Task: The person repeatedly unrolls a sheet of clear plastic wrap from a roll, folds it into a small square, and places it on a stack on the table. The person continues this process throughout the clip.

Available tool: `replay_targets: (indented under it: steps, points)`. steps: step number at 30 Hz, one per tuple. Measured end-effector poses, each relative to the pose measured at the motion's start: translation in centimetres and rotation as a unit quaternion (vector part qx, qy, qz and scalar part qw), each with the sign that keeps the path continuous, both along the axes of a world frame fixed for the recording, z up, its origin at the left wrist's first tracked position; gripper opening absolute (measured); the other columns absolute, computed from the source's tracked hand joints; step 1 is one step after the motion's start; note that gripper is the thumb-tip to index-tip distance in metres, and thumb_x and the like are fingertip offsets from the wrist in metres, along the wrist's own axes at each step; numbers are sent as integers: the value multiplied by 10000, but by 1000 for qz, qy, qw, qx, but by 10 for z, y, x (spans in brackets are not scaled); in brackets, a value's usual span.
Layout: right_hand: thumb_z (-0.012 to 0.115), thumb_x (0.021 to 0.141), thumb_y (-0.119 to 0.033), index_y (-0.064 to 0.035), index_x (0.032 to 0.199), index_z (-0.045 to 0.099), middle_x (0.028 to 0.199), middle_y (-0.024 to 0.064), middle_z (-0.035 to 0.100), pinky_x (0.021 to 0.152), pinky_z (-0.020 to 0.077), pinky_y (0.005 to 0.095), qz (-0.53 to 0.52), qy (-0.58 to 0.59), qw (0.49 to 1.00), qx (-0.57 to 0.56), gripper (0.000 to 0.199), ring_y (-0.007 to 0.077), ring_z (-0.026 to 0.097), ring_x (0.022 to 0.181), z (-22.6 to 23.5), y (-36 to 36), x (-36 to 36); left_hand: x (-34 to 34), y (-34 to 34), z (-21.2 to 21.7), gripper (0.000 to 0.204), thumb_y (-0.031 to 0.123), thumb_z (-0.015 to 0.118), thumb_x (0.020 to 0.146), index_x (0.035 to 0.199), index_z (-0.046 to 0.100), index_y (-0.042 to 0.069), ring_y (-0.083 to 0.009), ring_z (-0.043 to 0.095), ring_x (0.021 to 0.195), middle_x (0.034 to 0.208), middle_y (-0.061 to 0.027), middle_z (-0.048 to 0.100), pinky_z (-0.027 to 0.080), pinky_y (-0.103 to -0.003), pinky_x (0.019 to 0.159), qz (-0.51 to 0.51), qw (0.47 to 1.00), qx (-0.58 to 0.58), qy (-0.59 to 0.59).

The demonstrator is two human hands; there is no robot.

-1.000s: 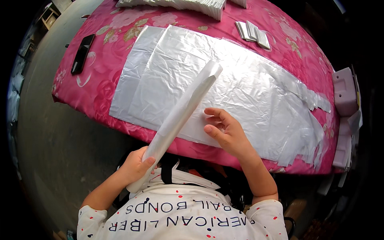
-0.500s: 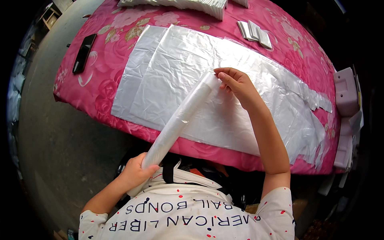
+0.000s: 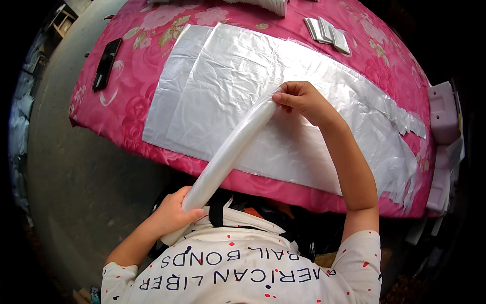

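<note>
A long roll of translucent plastic film (image 3: 230,152) slants from my lap up over the table's near edge. My left hand (image 3: 178,212) is wrapped round its lower end, close to my body. At the upper end, my right hand (image 3: 296,101) pinches the film between thumb and fingers. Beneath the roll, layered clear plastic sheets (image 3: 217,81) lie flat and wrinkled across the table, their cut, ragged ends toward the right.
The table wears a pink flowered cloth (image 3: 136,96). A black phone (image 3: 107,65) lies at left. Small white folded packets (image 3: 328,34) sit at the far right, and a white stack (image 3: 268,6) at the far edge. Pale pink plastic containers (image 3: 442,114) stand beyond the right edge.
My right hand has shifted slightly right and closed its pinch on the roll's upper end, which now looks bent and narrowed. My left hand keeps its hold.
</note>
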State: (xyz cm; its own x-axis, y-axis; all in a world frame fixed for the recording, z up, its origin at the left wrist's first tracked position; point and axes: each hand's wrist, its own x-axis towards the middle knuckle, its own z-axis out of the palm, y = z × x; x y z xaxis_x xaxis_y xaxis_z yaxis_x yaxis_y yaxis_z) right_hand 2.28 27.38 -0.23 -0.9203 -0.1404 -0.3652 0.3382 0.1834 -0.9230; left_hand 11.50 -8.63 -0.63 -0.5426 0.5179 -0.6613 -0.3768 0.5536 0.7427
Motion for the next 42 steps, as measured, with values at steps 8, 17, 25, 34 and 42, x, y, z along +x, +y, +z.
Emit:
replay_targets:
  steps: [8,17,25,34,42]
  points:
    - [643,855,-166,-27,815,642,669,-28,566,550,393,181,-194,110,970,98,146,34,478,586,-17,94,-11,-3,-41,-10,454,330,572,860,1171,489,10,-137,590,814,921,-89,614,499,-281,692,26,976,63,-208]
    - [634,861,-189,-38,825,634,663,-44,538,560,384,187,-259,123,945,160,155,34,460,584,-23,182,10,-32,-104,-16,459,287,695,806,1125,566,-17,-138,580,931,1018,-77,623,467,-290,828,-176,932,45,-312]
    - [632,863,-189,-26,843,656,672,-28,561,584,410,203,-169,106,969,148,165,50,476,605,-13,116,-14,-113,60,60,493,289,759,667,1067,586,59,-254,622,846,849,-121,627,476,-336,761,-398,863,-16,311]
    - [635,853,-204,-37,842,659,670,-28,567,568,414,201,-83,60,981,166,169,45,490,609,-12,96,-43,-82,120,-3,619,471,695,694,1096,565,19,-291,534,1095,1144,-133,565,417,-408,955,-355,652,192,641]
    - [635,855,-266,-38,962,652,733,-6,586,610,432,211,-61,16,988,144,251,63,527,655,-2,109,-46,-52,107,-29,828,648,388,819,1350,373,13,-290,245,1361,1439,-158,312,96,-463,1115,-483,633,52,603]
